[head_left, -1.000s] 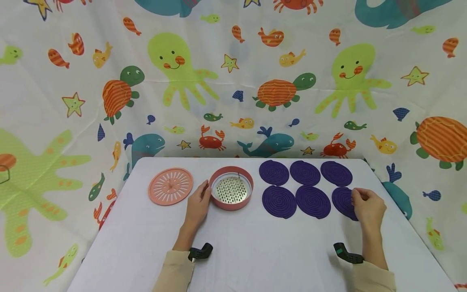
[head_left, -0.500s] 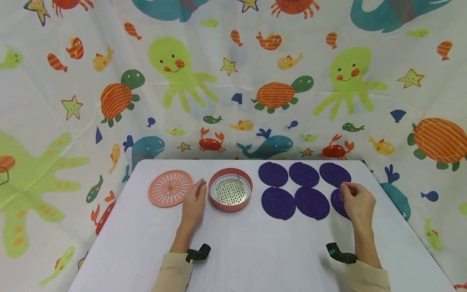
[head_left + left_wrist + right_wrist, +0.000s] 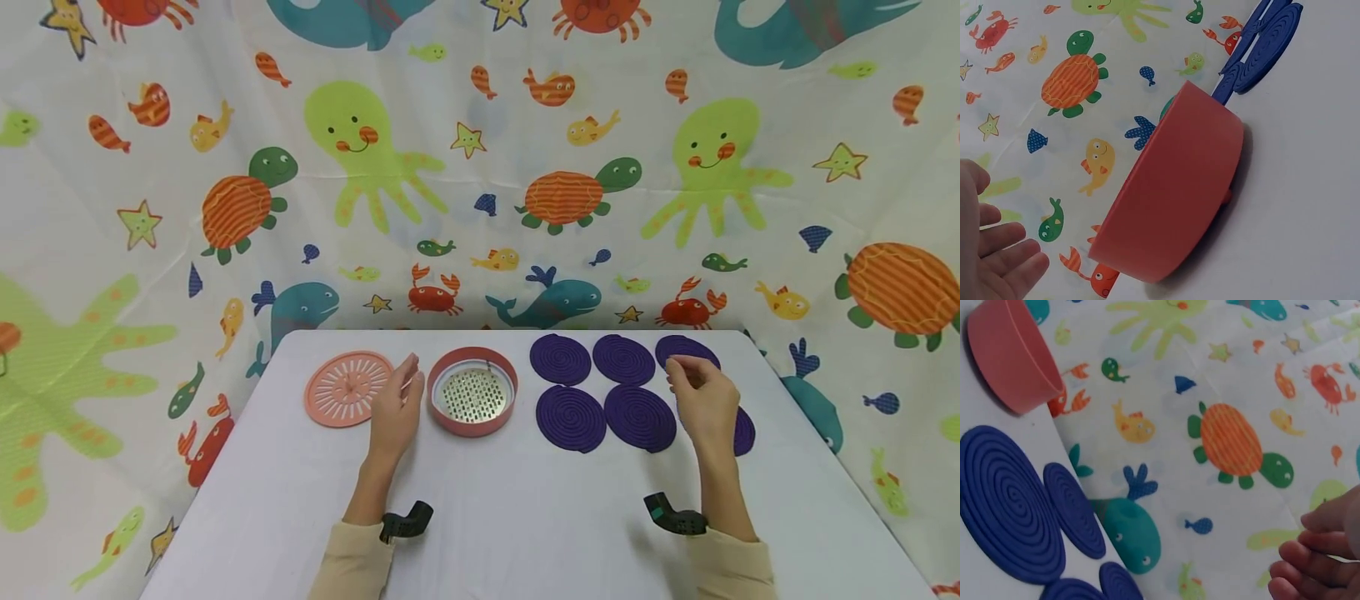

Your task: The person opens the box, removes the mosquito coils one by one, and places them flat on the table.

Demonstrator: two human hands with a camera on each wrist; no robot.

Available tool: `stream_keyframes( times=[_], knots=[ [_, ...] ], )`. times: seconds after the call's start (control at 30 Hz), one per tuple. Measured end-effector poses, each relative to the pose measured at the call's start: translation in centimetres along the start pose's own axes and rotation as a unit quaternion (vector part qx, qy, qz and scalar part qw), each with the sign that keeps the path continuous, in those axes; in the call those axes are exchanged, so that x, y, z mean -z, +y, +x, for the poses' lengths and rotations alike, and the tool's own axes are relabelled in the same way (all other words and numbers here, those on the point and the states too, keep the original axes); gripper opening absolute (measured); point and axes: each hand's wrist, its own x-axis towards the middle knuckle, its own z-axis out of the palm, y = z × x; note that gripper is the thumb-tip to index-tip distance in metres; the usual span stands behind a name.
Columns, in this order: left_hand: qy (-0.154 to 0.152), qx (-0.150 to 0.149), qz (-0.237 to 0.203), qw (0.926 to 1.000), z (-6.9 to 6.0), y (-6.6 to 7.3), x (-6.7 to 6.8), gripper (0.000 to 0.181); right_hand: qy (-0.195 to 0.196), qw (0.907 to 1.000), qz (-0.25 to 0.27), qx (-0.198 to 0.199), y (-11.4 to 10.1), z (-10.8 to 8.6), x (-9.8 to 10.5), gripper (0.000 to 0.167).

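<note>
In the head view my left hand [image 3: 396,408] is raised between the slotted coral lid [image 3: 348,389] and the round coral holder [image 3: 472,427], overlapping the lid's right edge. Its fingers are loosely extended and hold nothing; the left wrist view shows the hand [image 3: 1004,250] apart from the holder [image 3: 1172,187]. A perforated metal plate [image 3: 475,394] lies inside the holder. My right hand [image 3: 705,404] hovers over the right-hand purple mosquito coils [image 3: 744,431], partly hiding them. Its fingers are loosely bent, with nothing visible between them, also in the right wrist view [image 3: 1319,556].
Several purple spiral coils [image 3: 570,418] lie flat in two rows on the white table [image 3: 525,517], right of the holder. A curtain printed with sea animals [image 3: 480,167] hangs behind the table's far edge.
My left hand has come off the holder's side and shifted slightly left. My right hand has left the front right coil, moving left and a little farther away. The coils and holder stay put.
</note>
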Motion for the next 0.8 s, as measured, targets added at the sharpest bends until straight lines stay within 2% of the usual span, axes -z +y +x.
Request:
stream_keyframes(
  times=[0.2,0.4,0.6,0.8],
  knots=[
    [-0.028,-0.012,0.042,0.9987,-0.3,1.6,0.5,0.053,-0.024,0.9992,0.007,0.031,-1.1,-0.9,-1.2,0.035],
    [-0.050,-0.031,0.097,0.9936,-0.6,3.1,1.0,0.059,-0.062,0.9953,0.019,0.072,-1.8,-1.7,-2.8,0.041],
    [-0.074,-0.073,0.155,0.9825,-0.8,3.8,1.0,0.064,-0.105,0.9884,0.013,0.108,-2.5,-2.5,-4.3,0.054],
    [-0.096,-0.094,0.216,0.9671,-0.9,3.9,0.7,0.071,-0.141,0.9797,-0.016,0.142,-3.0,-3.2,-5.7,0.068]
  ],
)
